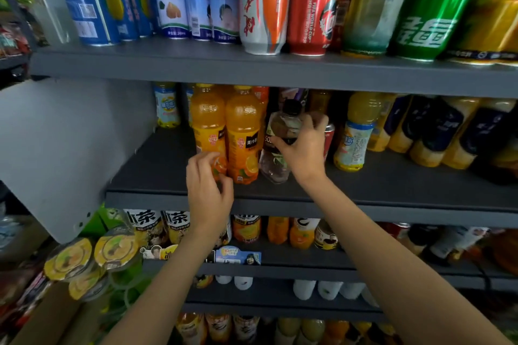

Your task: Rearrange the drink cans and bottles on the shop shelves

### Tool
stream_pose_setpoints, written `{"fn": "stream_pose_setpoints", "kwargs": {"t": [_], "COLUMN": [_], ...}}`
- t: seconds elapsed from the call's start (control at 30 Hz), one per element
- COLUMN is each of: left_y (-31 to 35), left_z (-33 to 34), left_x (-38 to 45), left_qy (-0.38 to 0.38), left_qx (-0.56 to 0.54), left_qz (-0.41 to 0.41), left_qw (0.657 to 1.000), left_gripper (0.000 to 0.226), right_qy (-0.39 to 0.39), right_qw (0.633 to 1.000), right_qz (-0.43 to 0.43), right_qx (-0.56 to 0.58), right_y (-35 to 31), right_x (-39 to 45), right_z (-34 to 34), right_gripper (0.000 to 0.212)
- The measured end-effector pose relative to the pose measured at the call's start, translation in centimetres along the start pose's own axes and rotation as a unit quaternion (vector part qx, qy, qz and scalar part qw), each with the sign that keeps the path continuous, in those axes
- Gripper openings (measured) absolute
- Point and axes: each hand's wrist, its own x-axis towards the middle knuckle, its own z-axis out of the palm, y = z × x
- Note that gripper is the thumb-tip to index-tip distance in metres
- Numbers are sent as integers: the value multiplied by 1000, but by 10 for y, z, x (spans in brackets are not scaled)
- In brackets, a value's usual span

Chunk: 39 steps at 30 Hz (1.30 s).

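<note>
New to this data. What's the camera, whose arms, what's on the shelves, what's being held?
There is no robot: one wide-angle camera sits on a person's head and looks forward and down, so the two bare arms are the wearer's. The scene is a shop rack. The top shelf carries tall cans; the middle shelf carries bottles. The right hand has its grip around a clear bottle with a black cap, which stands tilted beside two orange juice bottles. The left hand sits with curled fingers in front of the left juice bottle; whether it touches it I cannot tell. Lower shelves hold more drinks.
</note>
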Motion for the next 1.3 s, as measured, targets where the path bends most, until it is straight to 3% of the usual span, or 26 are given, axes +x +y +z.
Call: {"fn": "stream_pose_setpoints", "kwargs": {"t": [0.17,0.27,0.43,0.63,0.77,0.9,1.0,1.17,1.3], "left_y": [71,134,281,468,546,594,621,670,713], "left_z": [41,88,185,273,327,384,430,509,563], "left_x": [-4,-22,-79,-135,-141,-132,-124,-110,-91], "left_qy": [-35,-113,-376,-498,-459,-323,-247,-236,-225], "left_qx": [-41,-85,-127,-234,-283,-249,-208,-212,-138], "left_qz": [68,86,122,84,99,175,229,256,317], "left_qw": [996,986,909,830,836,896,918,913,911], "left_gripper": [33,37,42,56,55,47,50,55,47], "right_qy": [-18,-18,28,133,183,238,262,284,321], "right_qw": [1000,999,999,990,981,970,963,958,947], "right_qz": [5,-6,18,23,19,45,55,39,11], "right_qx": [-1,-30,-37,39,61,-4,25,12,-10], "right_y": [37,73,148,221,268,323,356,406,452], "right_x": [-14,-31,-58,-68,-56,-31,-7,55,100], "right_z": [-100,-189,-363,-541,-613,-645,-656,-710,-757], "right_gripper": [65,71,68,63,58,64,73,79,84]}}
